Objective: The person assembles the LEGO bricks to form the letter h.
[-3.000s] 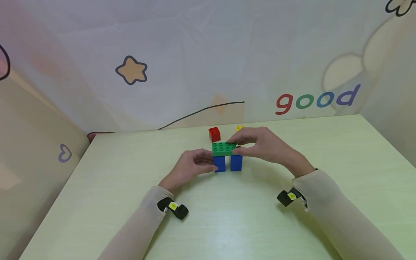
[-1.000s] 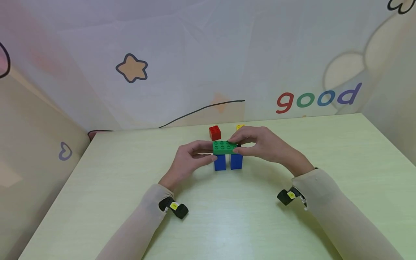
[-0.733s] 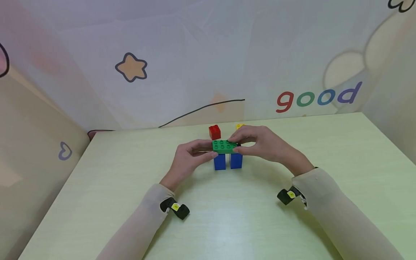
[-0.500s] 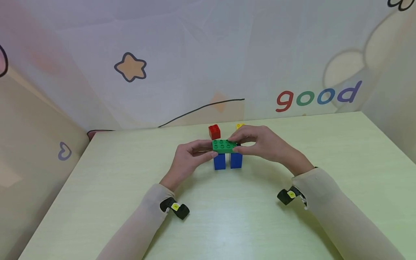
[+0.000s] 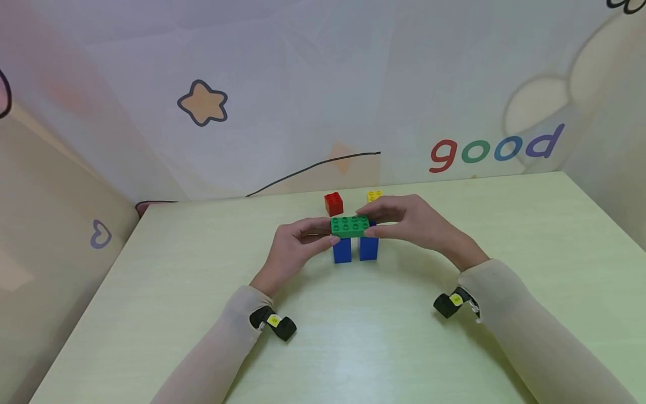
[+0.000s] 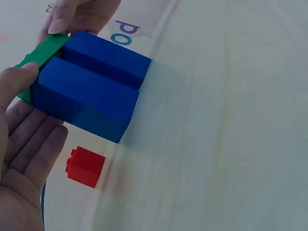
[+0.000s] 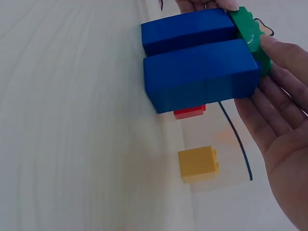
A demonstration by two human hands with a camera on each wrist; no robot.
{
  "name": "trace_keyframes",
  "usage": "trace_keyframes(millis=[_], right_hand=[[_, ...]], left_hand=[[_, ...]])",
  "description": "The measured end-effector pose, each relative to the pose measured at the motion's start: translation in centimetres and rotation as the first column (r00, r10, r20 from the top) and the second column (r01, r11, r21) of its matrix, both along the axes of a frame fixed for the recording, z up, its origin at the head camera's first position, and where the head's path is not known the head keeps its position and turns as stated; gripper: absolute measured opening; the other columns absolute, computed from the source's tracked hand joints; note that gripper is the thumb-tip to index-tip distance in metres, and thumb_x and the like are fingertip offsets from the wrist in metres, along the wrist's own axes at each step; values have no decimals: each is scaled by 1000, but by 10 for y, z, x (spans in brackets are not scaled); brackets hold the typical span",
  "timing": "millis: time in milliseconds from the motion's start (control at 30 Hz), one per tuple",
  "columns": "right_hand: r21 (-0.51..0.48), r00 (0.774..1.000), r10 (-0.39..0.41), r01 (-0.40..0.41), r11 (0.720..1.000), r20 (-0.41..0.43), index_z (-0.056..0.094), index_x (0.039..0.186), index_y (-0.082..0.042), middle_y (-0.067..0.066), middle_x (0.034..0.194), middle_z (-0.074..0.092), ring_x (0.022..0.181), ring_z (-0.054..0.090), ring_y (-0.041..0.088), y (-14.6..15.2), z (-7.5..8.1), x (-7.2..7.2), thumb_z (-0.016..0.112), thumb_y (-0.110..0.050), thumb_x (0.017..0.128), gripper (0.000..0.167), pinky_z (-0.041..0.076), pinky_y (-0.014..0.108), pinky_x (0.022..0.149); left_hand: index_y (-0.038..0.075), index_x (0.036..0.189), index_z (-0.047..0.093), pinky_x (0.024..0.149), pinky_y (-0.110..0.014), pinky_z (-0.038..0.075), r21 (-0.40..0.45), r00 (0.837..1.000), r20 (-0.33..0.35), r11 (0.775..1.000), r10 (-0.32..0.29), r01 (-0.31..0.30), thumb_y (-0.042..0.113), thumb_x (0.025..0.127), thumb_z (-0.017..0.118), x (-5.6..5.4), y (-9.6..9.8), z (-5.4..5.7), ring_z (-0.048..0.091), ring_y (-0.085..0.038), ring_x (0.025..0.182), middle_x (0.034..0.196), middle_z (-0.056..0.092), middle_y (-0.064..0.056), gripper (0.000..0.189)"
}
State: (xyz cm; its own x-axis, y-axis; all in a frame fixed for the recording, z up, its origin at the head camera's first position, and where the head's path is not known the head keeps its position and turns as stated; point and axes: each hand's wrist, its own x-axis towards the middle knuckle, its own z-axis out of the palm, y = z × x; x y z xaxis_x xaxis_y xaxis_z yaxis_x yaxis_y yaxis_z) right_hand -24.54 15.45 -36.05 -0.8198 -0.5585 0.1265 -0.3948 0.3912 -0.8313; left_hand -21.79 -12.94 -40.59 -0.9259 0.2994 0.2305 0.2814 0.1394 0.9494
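A long green toy building brick [image 5: 350, 226] lies flat across two upright blue columns, the left column [image 5: 342, 251] and the right column [image 5: 369, 249], which stand with a narrow gap between them. My left hand [image 5: 298, 242] holds the green brick's left end, thumb in front and fingers behind. At the other end, my right hand [image 5: 416, 220] has its thumb on the front corner and its fingers behind. A bit of blue shows past the green brick's right end. In the left wrist view, the left column [image 6: 86, 98] has a seam partway along it.
Behind the structure, a red brick [image 5: 333, 203] stands near the table's back edge. A yellow brick [image 5: 374, 195] is to its right, partly covered by my right hand. A printed cloth backdrop [image 5: 303, 101] rises behind the pale table [image 5: 323, 348].
My left hand has moved up from the left blue column to the green brick. My right hand has shifted slightly right along the brick, uncovering its end studs and more of the yellow brick.
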Motion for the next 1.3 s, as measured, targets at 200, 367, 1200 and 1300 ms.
trace_keyframes(millis=[200,367,1200,1300], right_hand=[[-3,997,-27,27,1000,70,69,139,-7,9,129,73,121,70,28,5,-6,-1,82,-17,96,46,56,46,104],[-21,996,-31,33,999,83,69,139,-7,10,128,74,119,70,28,6,-9,-2,82,-15,96,46,57,44,103],[-11,999,-28,28,1000,22,69,135,-1,13,124,74,118,70,33,-1,-12,0,81,-9,95,43,55,51,105],[-8,1000,-25,25,1000,19,68,135,0,13,124,74,118,70,33,-1,-11,0,81,-9,95,43,54,52,106]], left_hand=[[6,132,74,93,-34,61,-2,1000,-2,1000,-5,5,9,96,81,-1,0,-1,76,-25,106,121,76,-8,36],[7,133,74,93,-34,61,-4,1000,-13,1000,-16,16,10,96,81,-1,-1,-1,76,-24,107,122,76,-7,37],[8,130,75,92,-34,61,-23,1000,20,1000,5,-4,11,95,83,0,0,4,76,-25,107,121,76,-7,37],[8,130,74,93,-33,61,-11,1000,21,1000,12,-11,10,95,82,1,2,5,76,-25,106,120,76,-7,36]])
